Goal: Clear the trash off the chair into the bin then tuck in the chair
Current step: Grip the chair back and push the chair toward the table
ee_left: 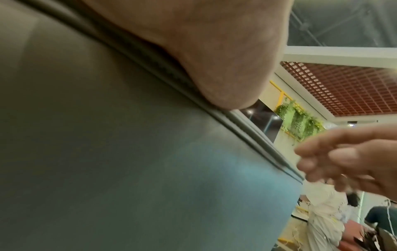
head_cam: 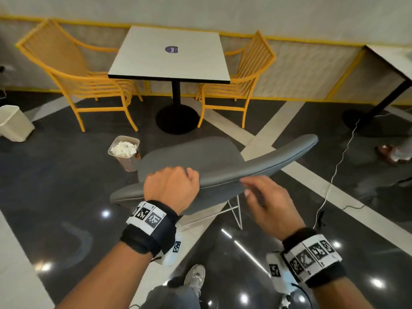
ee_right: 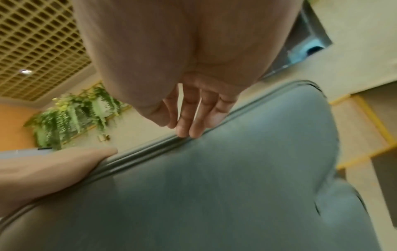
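left hand (head_cam: 171,188) is at six o'clock, closest to us, its fingers curled over the top edge of the grey chair (head_cam: 200,157) backrest and grasping it. right hand (head_cam: 270,202) sits just to its right, fingers released and loosely spread, tips touching or nearly touching the same rim; the right wrist view has them right at the piping. my read: the seat looks bare, so the trash step seems done and this is the start of the tuck-in.

to do it well, i'd get the right hand closed on the rim too, both hands spaced evenly, then steer straight toward the table (head_cam: 169,54) at twelve o'clock so the chair doesn't swing. mind the clear bin (head_cam: 124,152) stuffed with white paper, at about ten o'clock and right against the seat's left edge; a crooked push could knock it. the yellow chairs (head_cam: 73,70) flank the table, so the gap is narrow.

hard to tell: the chair's front legs are hidden under the seat, and the left fingertips are out of sight behind the rim. both wrist views are blurred.
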The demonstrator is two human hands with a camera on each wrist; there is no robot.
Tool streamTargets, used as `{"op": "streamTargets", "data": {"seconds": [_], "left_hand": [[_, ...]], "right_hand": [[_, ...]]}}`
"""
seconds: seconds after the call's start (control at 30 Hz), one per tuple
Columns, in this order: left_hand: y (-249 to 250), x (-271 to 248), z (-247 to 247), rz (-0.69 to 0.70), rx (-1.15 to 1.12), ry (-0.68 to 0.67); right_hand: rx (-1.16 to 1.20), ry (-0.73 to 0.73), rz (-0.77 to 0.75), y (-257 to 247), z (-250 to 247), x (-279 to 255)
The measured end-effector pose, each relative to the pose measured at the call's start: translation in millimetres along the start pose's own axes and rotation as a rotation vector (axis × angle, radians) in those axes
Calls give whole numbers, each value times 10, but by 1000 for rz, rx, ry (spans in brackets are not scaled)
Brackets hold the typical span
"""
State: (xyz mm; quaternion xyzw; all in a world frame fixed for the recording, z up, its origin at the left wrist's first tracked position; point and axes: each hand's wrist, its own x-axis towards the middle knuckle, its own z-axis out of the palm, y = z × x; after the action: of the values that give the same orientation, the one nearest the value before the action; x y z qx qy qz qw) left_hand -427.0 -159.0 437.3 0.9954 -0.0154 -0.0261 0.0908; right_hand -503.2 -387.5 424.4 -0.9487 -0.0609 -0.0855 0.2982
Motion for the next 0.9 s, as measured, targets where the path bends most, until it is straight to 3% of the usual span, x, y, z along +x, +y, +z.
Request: {"op": "streamTargets", "data": {"seconds": [0.23, 0.53, 0.9], "left_hand": [[17, 42, 24, -18, 10, 18], [80, 58, 93, -135, 89, 33], [120, 28, 203, -235, 126, 173]], "right_hand": [[-425, -119, -82, 477, -326, 761], [-467, -200, -137, 925, -416, 1075], [-628, -128, -48, 1237, -646, 1259]]}}
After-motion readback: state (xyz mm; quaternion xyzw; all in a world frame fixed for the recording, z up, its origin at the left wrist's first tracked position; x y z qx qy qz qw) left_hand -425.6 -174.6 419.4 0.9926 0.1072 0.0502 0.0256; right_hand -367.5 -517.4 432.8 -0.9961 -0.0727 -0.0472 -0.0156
